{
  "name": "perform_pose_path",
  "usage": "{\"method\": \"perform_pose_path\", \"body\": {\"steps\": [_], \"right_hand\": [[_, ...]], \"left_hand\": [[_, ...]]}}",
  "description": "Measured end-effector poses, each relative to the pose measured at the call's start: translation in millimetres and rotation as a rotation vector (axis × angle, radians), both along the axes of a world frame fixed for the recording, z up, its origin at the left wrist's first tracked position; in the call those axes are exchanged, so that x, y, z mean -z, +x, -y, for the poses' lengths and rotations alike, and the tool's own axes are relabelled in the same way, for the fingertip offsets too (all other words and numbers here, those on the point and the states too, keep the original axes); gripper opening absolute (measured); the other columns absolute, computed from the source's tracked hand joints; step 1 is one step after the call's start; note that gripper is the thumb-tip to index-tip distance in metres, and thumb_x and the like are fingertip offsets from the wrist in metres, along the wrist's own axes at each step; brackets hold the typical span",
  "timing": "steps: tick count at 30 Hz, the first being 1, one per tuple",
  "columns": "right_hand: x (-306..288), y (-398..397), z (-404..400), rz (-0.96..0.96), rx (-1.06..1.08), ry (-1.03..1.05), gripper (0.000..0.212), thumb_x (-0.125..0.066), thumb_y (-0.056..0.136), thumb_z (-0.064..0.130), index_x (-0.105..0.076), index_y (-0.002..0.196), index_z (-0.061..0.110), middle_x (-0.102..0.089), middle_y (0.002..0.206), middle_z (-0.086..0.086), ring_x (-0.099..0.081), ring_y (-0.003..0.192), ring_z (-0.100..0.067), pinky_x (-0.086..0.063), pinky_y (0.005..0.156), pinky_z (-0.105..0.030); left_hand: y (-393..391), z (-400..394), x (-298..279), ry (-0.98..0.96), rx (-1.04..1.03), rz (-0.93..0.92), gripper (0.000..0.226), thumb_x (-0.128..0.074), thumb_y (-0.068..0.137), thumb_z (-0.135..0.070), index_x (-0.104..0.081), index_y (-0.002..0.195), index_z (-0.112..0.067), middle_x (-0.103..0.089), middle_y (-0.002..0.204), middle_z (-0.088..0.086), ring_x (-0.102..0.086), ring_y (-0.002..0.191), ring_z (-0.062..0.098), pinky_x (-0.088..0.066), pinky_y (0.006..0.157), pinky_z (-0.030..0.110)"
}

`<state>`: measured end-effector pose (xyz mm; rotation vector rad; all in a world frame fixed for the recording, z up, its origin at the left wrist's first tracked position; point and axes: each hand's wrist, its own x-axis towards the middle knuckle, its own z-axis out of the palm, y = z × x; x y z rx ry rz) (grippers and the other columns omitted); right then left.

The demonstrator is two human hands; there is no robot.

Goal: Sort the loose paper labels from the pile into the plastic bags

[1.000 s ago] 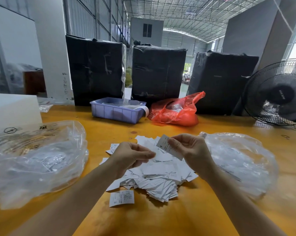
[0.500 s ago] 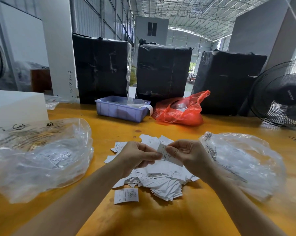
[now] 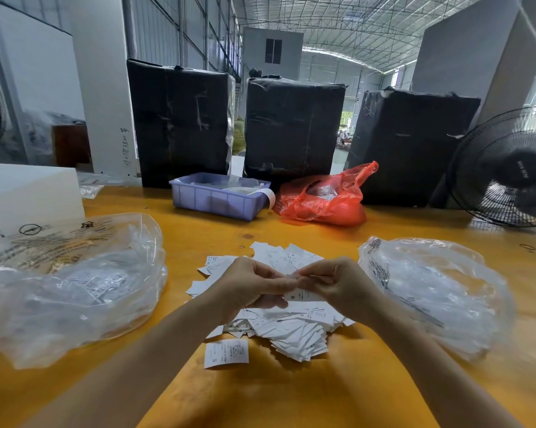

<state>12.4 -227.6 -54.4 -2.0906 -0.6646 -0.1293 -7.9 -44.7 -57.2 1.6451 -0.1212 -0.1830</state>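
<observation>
both hands have met: left hand [image 3: 248, 285] and right hand [image 3: 337, 285] pinch one label [image 3: 302, 295] above the pile [image 3: 291, 332].

White paper labels [image 3: 294, 332] are lying in a loose overlapping pile at frame centre; one label [image 3: 302, 295] is sitting raised above it. Two clear plastic bags are lying crumpled: left bag [image 3: 69, 285], right bag [image 3: 430, 291].
</observation>
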Motion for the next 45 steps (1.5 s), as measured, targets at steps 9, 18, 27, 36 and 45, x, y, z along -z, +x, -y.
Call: {"method": "perform_pose_path", "body": {"steps": [9, 18, 27, 36, 45], "right_hand": [[-11, 0, 9, 0.014, 0.102, 0.272, 0.009, -0.068, 0.084, 0.01, -0.069, 0.074, 0.008, -0.063, 0.062, 0.002, -0.054, 0.053, -0.002, -0.04, 0.049, -0.012], [-9, 2, 10, 0.038, 0.084, 0.312, 0.009, -0.07, 0.081, 0.013, -0.068, 0.073, 0.014, -0.067, 0.067, 0.001, -0.059, 0.057, -0.001, -0.044, 0.052, -0.012], [-7, 4, 11, 0.102, 0.119, 0.191, 0.008, -0.072, 0.081, 0.012, -0.069, 0.074, 0.013, -0.069, 0.072, -0.005, -0.061, 0.061, -0.005, -0.047, 0.055, -0.014], [-6, 0, 8, 0.011, 0.078, 0.182, 0.006, -0.071, 0.081, 0.011, -0.07, 0.078, 0.007, -0.068, 0.07, -0.003, -0.059, 0.06, -0.004, -0.047, 0.055, -0.016], [-7, -2, 6, -0.069, 0.054, 0.216, 0.011, -0.07, 0.081, 0.009, -0.069, 0.081, -0.001, -0.067, 0.069, -0.005, -0.057, 0.056, -0.004, -0.044, 0.051, -0.014]], "left_hand": [[1, -2, -1, -0.076, -0.05, -0.015, 0.014, -0.071, 0.08, -0.015, -0.073, 0.086, -0.003, -0.074, 0.083, 0.011, -0.071, 0.065, 0.014, -0.052, 0.053, 0.017], [-1, -2, -1, -0.057, -0.029, -0.034, 0.016, -0.071, 0.08, -0.015, -0.073, 0.089, -0.002, -0.075, 0.085, 0.011, -0.072, 0.072, 0.017, -0.054, 0.059, 0.019], [-3, -2, -4, -0.071, -0.027, -0.032, 0.018, -0.068, 0.083, -0.017, -0.073, 0.092, -0.001, -0.074, 0.087, 0.012, -0.072, 0.072, 0.016, -0.054, 0.059, 0.018], [-3, -2, -4, -0.059, -0.02, -0.036, 0.018, -0.068, 0.084, -0.016, -0.073, 0.093, -0.001, -0.074, 0.088, 0.012, -0.072, 0.074, 0.018, -0.054, 0.062, 0.019], [-4, -2, -3, -0.03, 0.049, -0.051, 0.013, -0.068, 0.083, -0.013, -0.073, 0.091, -0.003, -0.074, 0.087, 0.012, -0.072, 0.074, 0.018, -0.055, 0.059, 0.019]]}}
